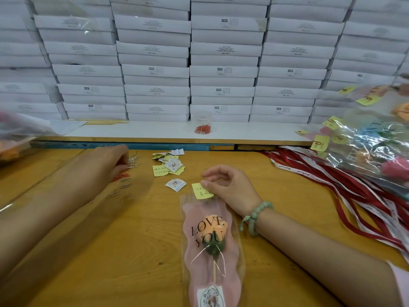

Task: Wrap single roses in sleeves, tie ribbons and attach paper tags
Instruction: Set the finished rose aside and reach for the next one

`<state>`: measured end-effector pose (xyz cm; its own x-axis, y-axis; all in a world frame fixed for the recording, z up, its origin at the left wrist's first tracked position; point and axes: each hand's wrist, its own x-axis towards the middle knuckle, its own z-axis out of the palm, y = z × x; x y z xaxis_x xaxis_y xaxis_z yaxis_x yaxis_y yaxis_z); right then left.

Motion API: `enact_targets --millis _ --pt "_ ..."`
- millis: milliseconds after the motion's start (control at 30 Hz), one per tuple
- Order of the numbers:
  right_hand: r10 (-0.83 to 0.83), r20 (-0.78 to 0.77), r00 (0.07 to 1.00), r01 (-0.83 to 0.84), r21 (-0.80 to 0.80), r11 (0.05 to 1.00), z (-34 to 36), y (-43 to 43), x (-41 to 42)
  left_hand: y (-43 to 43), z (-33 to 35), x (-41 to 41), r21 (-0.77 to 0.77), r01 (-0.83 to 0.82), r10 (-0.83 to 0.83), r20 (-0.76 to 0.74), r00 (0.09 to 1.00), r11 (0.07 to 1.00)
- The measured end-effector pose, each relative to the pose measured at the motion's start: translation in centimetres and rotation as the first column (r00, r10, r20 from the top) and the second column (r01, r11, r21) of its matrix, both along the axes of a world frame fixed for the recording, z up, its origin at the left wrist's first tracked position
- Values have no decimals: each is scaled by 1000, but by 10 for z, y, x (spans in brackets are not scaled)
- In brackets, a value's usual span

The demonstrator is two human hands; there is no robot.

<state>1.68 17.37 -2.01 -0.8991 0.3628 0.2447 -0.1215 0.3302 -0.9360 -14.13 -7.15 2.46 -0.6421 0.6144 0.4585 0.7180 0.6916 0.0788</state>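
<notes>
Observed at bench: one sleeved rose (pixel 215 227) lies flat on the wooden table (pixel 137 251) directly in front of the person, bloom toward the far edge, stem toward them. The sleeve (pixel 199 269) is clear film with a pink liner, printed "LOVE YOU"; a printed sticker (pixel 210 295) sits at its near end. A yellow tag (pixel 200 191) with handwriting lies over the sleeve's far edge. Right hand (pixel 230 189): thumb tip on the tag's upper corner, forefinger curled above it, apparently pinching that corner; a green bead bracelet (pixel 254 216) is on the wrist. Left hand (pixel 110 165): reaches to a scatter of paper clips (pixel 127 182) at left, fingers curled down among them; cannot tell whether a clip is held. Between the hands: a small heap of loose tags (pixel 170 165). Red and white ribbons (pixel 332 180) trail at right, beside a pile of finished wrapped roses (pixel 376 138). White boxes (pixel 221 69) are stacked behind.
</notes>
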Motion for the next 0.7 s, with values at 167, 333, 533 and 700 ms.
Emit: enact_targets --millis 167,333,533,700 --pt "26 -2 1000 -26 -14 1000 1 -1 0 42 -5 52 556 78 -375 444 814 827" --pt "63 -16 998 -62 28 998 3 -5 1 60 -28 80 673 -4 -530 587 611 740" --pt "130 -24 991 -128 52 990 3 -8 2 63 -38 82 618 100 -571 635 520 779" --pt "136 -33 990 -134 53 990 3 -8 2 63 -39 87 614 170 -602 614 511 770"
